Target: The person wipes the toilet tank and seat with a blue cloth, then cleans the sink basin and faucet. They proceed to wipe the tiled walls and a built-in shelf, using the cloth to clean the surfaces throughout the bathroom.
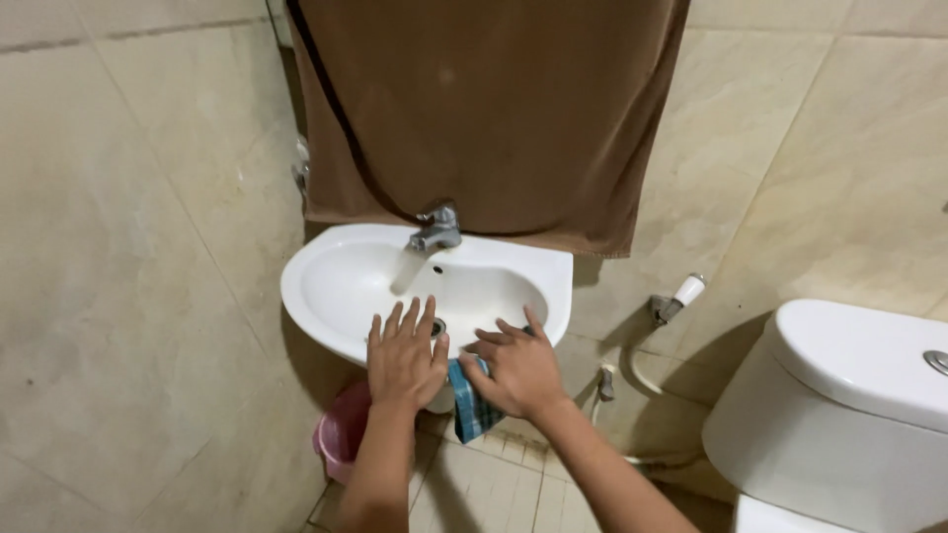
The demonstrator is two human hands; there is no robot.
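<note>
Checked blue cloth [472, 407] at lower centre of the frame, draped over the front rim of the white basin [326, 286] and hanging below it, partly hidden under the right hand [518, 373]. Looks thin, soft and light, probably limp and perhaps damp, so likely to fold and slide on glazed ceramic rather than hold shape. Best taken by bunching the upper edge at the rim, not the dangling corner. Right grip pressed down on the cloth, fingers curled inward over it, pinning it against the rim. Left hand [405, 357] flat beside it, fingers spread and empty, resting on the rim near the drain [437, 327]. Metal tap [435, 229] above at centre, brown towel [494, 109] on the wall behind, pink bucket [341, 432] below the basin at lower left, toilet tank [849, 395] at right
</note>
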